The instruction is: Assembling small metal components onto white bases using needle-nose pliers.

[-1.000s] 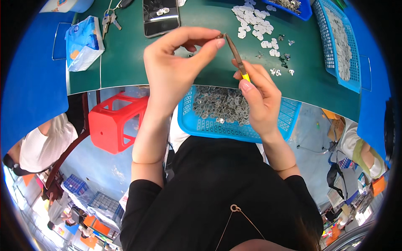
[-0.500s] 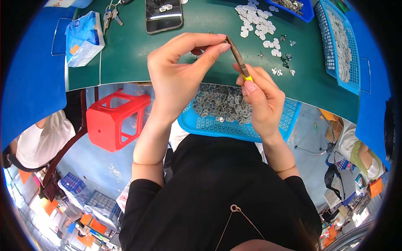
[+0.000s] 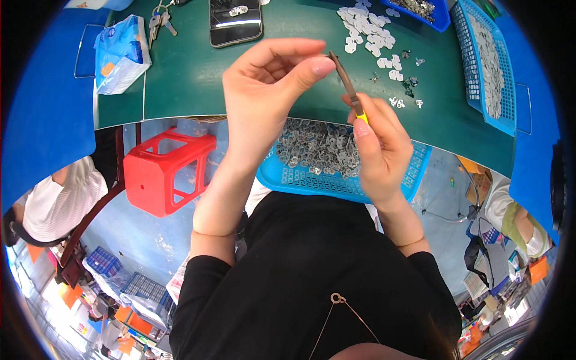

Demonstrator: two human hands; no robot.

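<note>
My right hand (image 3: 384, 144) grips needle-nose pliers (image 3: 347, 81) with dark narrow jaws and a yellow handle. The jaws slant up and left, their tip close by my left thumb. My left hand (image 3: 264, 78) is raised over the green table (image 3: 180, 78), its thumb and fingers curled toward each other at the plier tip. Whatever lies between those fingers is too small and hidden to make out. Below my hands, a light blue basket (image 3: 282, 180) of small metal parts (image 3: 318, 147) rests by my lap.
White flat pieces (image 3: 366, 27) lie in a heap beyond my right hand, with loose metal bits (image 3: 411, 84) nearer. Right stands a blue basket (image 3: 474, 78); behind is a dark blue bin (image 3: 441, 21). Left: phone (image 3: 236, 24), keys (image 3: 159, 21), tissue pack (image 3: 123, 57), red stool (image 3: 150, 186).
My left hand has shifted slightly right, and its index finger has lifted away from the thumb. The pliers have moved a little to the right and stand steeper.
</note>
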